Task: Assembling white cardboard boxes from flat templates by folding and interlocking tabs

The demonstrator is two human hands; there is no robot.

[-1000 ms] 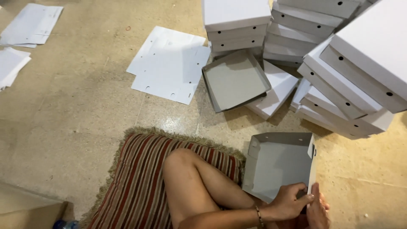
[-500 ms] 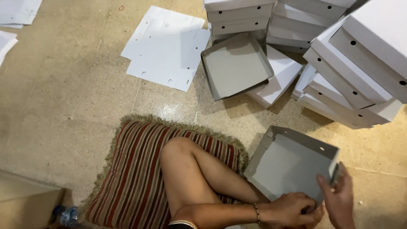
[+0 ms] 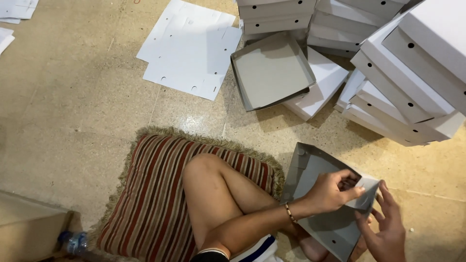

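A grey cardboard box tray [image 3: 310, 179] rests tilted against my lap at the lower right, only partly folded. My left hand [image 3: 332, 190] reaches across my knee and pinches a flap [image 3: 365, 191] at the tray's right corner. My right hand [image 3: 383, 228] sits just below that flap, fingers curled around the tray's right edge and holding it. I sit cross-legged, my bare knee [image 3: 206, 172] over a striped cushion [image 3: 155, 204].
An open folded tray [image 3: 269, 73] lies on the floor ahead. Stacks of finished white boxes [image 3: 412, 77] fill the upper right. Flat unfolded cardboard sheets [image 3: 189, 48] lie at upper centre, more [image 3: 14, 9] at upper left. A brown box [image 3: 29, 233] and bottle [image 3: 73, 241] sit lower left.
The tray has been turned and tilted lower toward my lap. My left hand moved from the bottom edge up to a corner flap, and my right hand slid beneath it.
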